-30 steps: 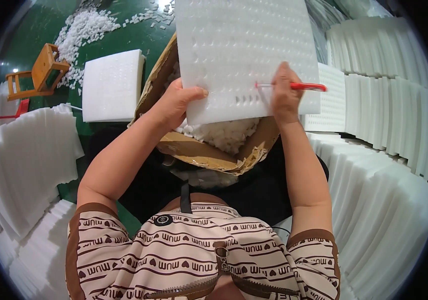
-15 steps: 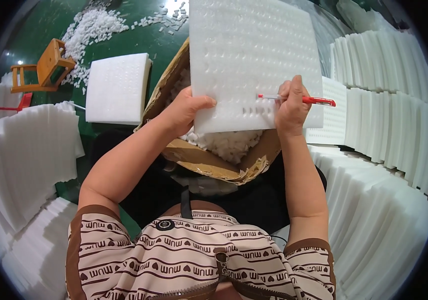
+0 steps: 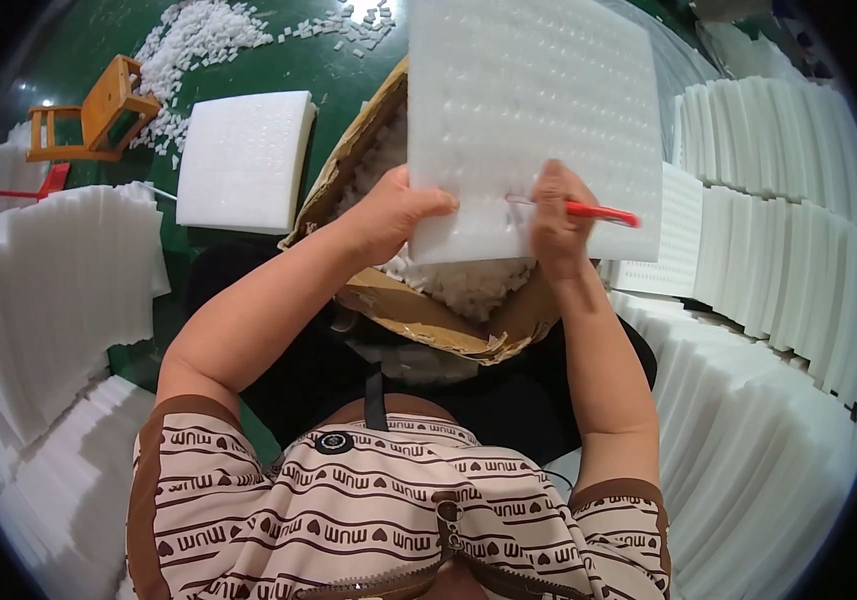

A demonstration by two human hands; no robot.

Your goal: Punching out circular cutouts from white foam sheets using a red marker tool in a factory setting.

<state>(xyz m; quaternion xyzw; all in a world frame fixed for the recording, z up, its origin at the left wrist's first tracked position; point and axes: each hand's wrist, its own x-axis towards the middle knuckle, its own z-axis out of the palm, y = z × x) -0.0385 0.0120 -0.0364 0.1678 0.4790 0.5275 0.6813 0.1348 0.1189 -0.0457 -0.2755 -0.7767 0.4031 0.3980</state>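
A white foam sheet (image 3: 529, 100) with rows of small cut marks is held tilted over a cardboard box (image 3: 404, 318). My left hand (image 3: 395, 215) grips the sheet's lower left edge, thumb on the upper face and the other fingers hidden beneath. In my right hand (image 3: 561, 225) is a red pen (image 3: 604, 213), its clear tip pointing left at the sheet's lower rows. That hand is slightly blurred, fingers closed round the pen. Small white foam pieces (image 3: 464, 290) fill the box below the sheet.
Stacked foam sheets (image 3: 59, 300) stand on the left, and more stacks (image 3: 749, 400) on the right. Another foam sheet (image 3: 244, 160) lies on the green floor (image 3: 324, 75). A wooden chair (image 3: 104, 110) and a heap of foam bits (image 3: 199, 45) are at the far left.
The foam sheet and my left hand have shifted a little to the right. My right hand with the pen has moved left and slightly down across the sheet. Dark slots near the pen no longer show.
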